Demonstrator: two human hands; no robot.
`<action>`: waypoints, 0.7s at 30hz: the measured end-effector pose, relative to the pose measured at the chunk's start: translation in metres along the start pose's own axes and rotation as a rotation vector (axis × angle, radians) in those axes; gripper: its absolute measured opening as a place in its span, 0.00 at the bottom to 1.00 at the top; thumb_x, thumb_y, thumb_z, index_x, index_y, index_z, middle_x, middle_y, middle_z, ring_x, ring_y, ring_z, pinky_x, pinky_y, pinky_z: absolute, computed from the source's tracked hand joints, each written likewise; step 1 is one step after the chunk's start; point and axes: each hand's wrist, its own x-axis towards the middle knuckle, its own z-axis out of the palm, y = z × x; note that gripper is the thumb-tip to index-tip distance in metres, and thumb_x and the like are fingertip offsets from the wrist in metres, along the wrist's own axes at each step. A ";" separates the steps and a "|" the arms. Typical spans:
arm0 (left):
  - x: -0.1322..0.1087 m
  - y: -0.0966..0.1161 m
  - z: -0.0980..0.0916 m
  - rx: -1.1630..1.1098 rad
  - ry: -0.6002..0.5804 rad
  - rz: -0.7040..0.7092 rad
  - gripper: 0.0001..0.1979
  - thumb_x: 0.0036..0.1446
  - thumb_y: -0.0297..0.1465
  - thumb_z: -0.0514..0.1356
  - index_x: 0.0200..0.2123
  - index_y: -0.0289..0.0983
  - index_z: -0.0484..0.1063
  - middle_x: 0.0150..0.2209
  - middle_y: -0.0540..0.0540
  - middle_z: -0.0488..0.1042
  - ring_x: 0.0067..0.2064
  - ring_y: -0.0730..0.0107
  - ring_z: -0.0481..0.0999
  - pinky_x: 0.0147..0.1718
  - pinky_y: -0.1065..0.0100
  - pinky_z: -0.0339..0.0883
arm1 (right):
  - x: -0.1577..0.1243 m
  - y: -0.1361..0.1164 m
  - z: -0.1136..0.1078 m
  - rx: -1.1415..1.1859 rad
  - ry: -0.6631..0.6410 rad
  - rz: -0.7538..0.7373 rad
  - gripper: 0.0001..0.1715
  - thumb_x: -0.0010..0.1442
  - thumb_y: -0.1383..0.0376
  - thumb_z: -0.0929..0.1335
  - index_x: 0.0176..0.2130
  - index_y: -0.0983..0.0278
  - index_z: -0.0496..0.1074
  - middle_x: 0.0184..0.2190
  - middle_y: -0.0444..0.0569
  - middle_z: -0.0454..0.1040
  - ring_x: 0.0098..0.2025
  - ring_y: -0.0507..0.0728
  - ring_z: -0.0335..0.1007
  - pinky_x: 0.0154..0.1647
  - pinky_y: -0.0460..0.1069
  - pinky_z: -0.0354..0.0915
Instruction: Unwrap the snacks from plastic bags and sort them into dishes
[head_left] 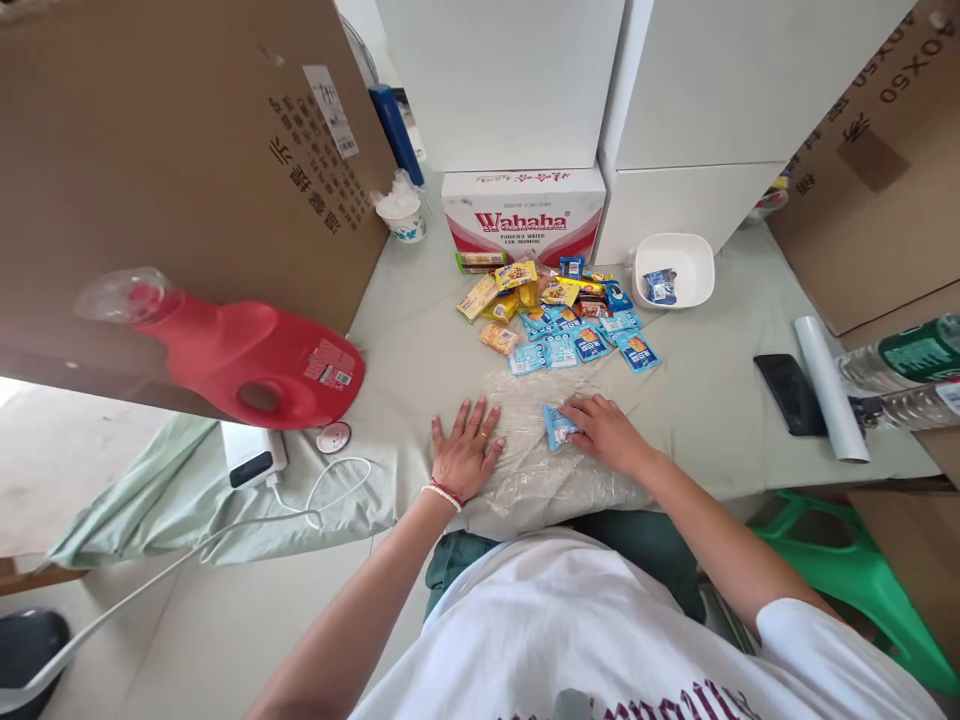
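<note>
My left hand (465,455) lies flat with fingers spread on the left edge of a clear plastic sheet (517,485). My right hand (604,430) is closed on a small light-blue snack packet (556,428) over that sheet. Beyond my hands, a heap of wrapped snacks spreads on the cloth: several light-blue packets (561,350), yellow packets (516,275), and a pale biscuit packet (478,297). A white square bowl (694,255) to the right of the heap holds a dark-blue packet (660,287).
A Wahaha carton (525,215) stands behind the heap. On the left are a red detergent jug (255,350), a paper cup (403,212) and a white power bank (251,455) with a cable. A phone (791,393), a white roll (831,390) and bottles (922,350) lie right. A green stool (847,570) stands below.
</note>
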 end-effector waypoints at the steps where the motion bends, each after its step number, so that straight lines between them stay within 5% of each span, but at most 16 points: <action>1: 0.001 0.000 0.000 -0.012 -0.001 0.001 0.30 0.73 0.45 0.45 0.75 0.50 0.52 0.77 0.44 0.47 0.77 0.47 0.48 0.68 0.24 0.36 | -0.002 0.000 -0.005 0.010 0.022 0.001 0.29 0.71 0.60 0.68 0.68 0.61 0.67 0.63 0.58 0.70 0.59 0.66 0.64 0.60 0.60 0.62; 5: 0.001 -0.004 -0.002 -0.087 0.088 -0.016 0.29 0.72 0.43 0.47 0.73 0.47 0.57 0.77 0.40 0.45 0.77 0.43 0.46 0.67 0.24 0.40 | 0.003 -0.013 -0.020 0.022 0.110 -0.045 0.30 0.71 0.58 0.67 0.69 0.61 0.66 0.63 0.58 0.70 0.58 0.66 0.64 0.59 0.60 0.63; 9: -0.010 -0.016 -0.007 -0.165 0.333 0.118 0.27 0.69 0.34 0.50 0.70 0.46 0.64 0.75 0.40 0.57 0.78 0.45 0.45 0.71 0.29 0.36 | 0.024 -0.028 -0.008 0.006 0.011 -0.057 0.29 0.70 0.62 0.69 0.67 0.61 0.67 0.62 0.59 0.71 0.59 0.67 0.64 0.60 0.62 0.64; 11: -0.020 -0.023 -0.009 -0.249 0.268 0.360 0.31 0.67 0.29 0.50 0.72 0.46 0.60 0.72 0.41 0.63 0.76 0.52 0.53 0.73 0.37 0.39 | 0.025 -0.025 0.002 0.046 -0.025 -0.057 0.30 0.69 0.65 0.69 0.68 0.63 0.67 0.65 0.60 0.67 0.62 0.67 0.64 0.63 0.63 0.63; 14: -0.034 -0.030 -0.009 -0.335 0.004 0.604 0.36 0.66 0.33 0.54 0.75 0.43 0.51 0.71 0.38 0.64 0.73 0.53 0.60 0.74 0.41 0.44 | -0.001 -0.013 0.015 0.171 0.109 -0.103 0.31 0.71 0.64 0.67 0.69 0.66 0.63 0.71 0.63 0.58 0.69 0.66 0.58 0.69 0.62 0.61; 19: -0.045 -0.034 -0.002 -0.354 -0.112 0.609 0.49 0.54 0.56 0.67 0.72 0.41 0.58 0.75 0.31 0.54 0.76 0.40 0.52 0.73 0.35 0.34 | -0.078 0.003 0.038 0.246 0.244 -0.265 0.29 0.67 0.53 0.71 0.62 0.63 0.69 0.62 0.61 0.69 0.63 0.67 0.65 0.63 0.65 0.68; 21: -0.044 -0.035 0.000 -0.372 -0.110 0.603 0.45 0.54 0.58 0.66 0.68 0.42 0.65 0.75 0.32 0.54 0.76 0.40 0.53 0.73 0.35 0.34 | -0.095 0.006 0.050 0.214 0.246 -0.251 0.23 0.67 0.56 0.72 0.58 0.62 0.73 0.59 0.60 0.72 0.60 0.67 0.67 0.61 0.66 0.69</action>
